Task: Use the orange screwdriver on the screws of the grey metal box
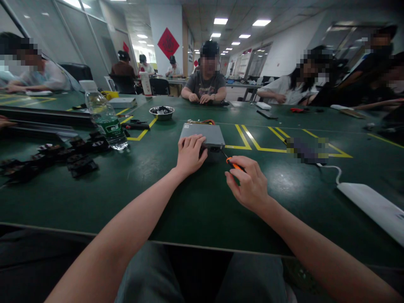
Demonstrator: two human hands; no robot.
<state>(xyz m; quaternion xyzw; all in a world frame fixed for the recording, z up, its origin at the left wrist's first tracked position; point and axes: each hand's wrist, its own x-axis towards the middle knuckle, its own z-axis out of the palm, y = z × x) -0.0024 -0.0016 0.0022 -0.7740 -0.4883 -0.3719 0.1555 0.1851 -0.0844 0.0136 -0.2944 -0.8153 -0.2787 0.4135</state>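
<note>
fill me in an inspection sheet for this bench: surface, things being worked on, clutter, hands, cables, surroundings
Surface: green table marked with yellow lines.
Things being worked on: grey metal box lying flat; screwdriver with an orange and black handle.
Clutter: capped bottle, dark parts and metal bowl with contents, all left of the box.
Hands: left hand rests on the box; right hand holds the screwdriver, tip at the box's near right corner, contact unclear.
Cables: coloured wires behind the box; white cable at right, joined to a white flat device.
Surroundings: person seated across the table, others nearby; ceiling lights on.
</note>
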